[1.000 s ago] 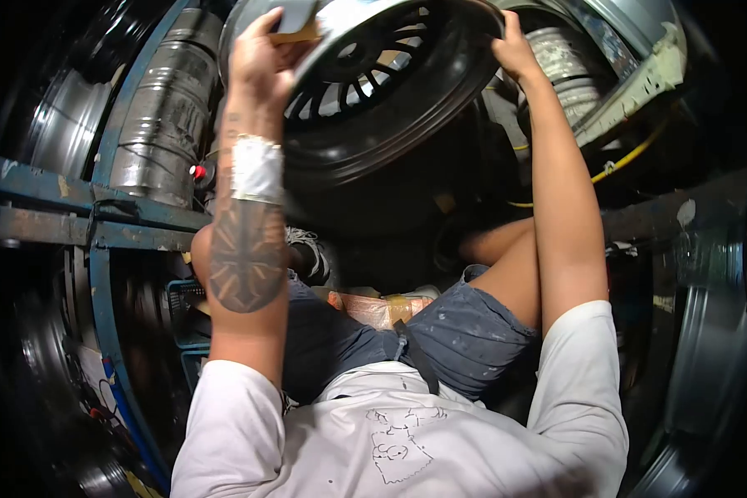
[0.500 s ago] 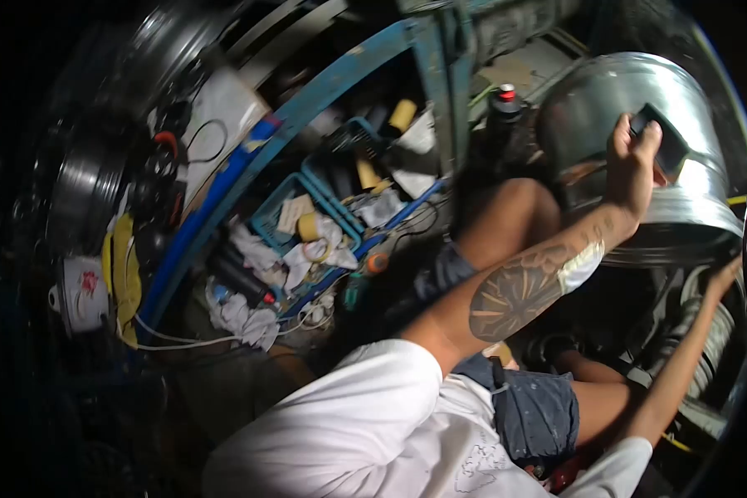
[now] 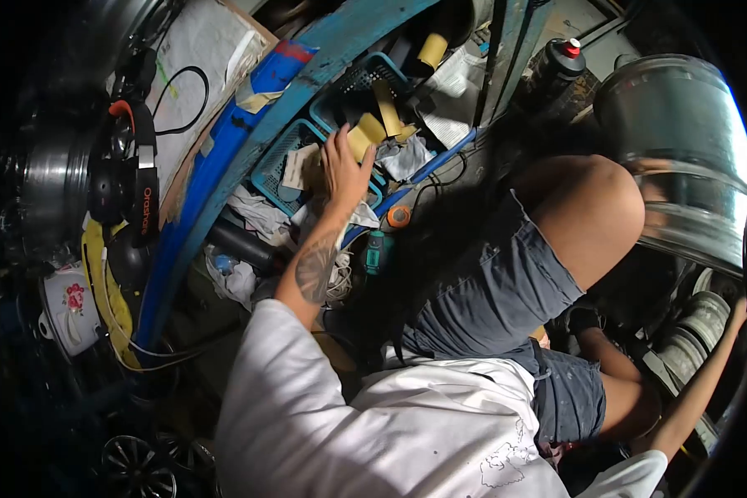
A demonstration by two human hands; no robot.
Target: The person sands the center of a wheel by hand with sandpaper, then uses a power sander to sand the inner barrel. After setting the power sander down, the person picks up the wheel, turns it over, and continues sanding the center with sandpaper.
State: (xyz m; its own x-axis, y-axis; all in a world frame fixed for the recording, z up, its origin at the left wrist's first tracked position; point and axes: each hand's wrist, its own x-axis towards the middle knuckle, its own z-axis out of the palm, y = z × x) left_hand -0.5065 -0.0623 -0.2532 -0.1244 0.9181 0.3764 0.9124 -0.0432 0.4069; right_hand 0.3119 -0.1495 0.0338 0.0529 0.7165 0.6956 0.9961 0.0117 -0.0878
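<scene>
L hand (image 3: 344, 170) open, fingers spread over blue basket (image 3: 284, 158); yellow pad (image 3: 365, 133) just past fingertips, thumb side. R hand (image 3: 734, 309) well away by rim (image 3: 681, 149), grip can't tell.

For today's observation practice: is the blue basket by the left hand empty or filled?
Filled: the blue basket holds yellow pads and a paper slip; the left hand, fingers spread, reaches among them.

The blue basket (image 3: 278, 162) was packed with yellow pieces (image 3: 367, 133) and rags (image 3: 405, 158), so the left hand (image 3: 344, 170) had little room. The blue bar (image 3: 216, 174) stood close on one side, the knee (image 3: 598, 203) on the other.
</scene>
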